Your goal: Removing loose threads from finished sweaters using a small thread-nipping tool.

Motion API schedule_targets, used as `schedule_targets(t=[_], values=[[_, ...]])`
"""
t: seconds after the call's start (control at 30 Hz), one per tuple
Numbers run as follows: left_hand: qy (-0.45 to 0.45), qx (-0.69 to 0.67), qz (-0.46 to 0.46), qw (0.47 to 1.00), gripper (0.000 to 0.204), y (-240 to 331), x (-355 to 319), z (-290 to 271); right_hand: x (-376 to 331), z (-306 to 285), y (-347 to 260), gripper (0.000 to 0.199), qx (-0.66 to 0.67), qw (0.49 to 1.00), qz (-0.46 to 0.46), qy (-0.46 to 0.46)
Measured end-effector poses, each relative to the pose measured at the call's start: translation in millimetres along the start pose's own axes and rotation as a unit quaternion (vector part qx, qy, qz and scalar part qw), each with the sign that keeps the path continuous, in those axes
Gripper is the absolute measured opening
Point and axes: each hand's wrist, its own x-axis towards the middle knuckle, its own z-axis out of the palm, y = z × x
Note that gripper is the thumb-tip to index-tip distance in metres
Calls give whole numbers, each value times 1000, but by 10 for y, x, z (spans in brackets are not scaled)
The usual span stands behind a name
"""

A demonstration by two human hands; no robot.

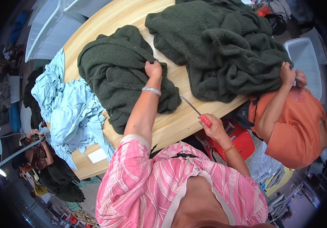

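My left hand (pixel 153 68) is closed on the edge of a dark green fleece garment (pixel 114 68) heaped in the middle of the wooden table (pixel 178 123). In my right hand (pixel 216 131), near the table's front edge, is a screwdriver (pixel 205 121) with a red handle and a thin metal shaft. Its tip points up and left, just right of the garment's lower corner, seemingly apart from the cloth. A larger heap of dark green fleece (pixel 224 49) lies to the right.
Light blue cloth (pixel 74 117) is piled at the table's left end, beside a white paper (pixel 97 155). A co-worker in an orange shirt (pixel 296 125) stands at the right, hands by the larger heap. A red stool-like object (pixel 241 142) and a white bin (pixel 304 60) are nearby.
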Motion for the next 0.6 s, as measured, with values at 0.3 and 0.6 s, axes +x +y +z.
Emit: schedule_targets(t=[0.3, 0.6], values=[[-271, -504, -149, 806, 13, -323, -497, -799, 492, -346, -505, 30, -167, 977, 45, -125], [-282, -474, -120, 826, 22, -397, -549, -1091, 734, -110, -758, 28, -180, 959, 1, -221]])
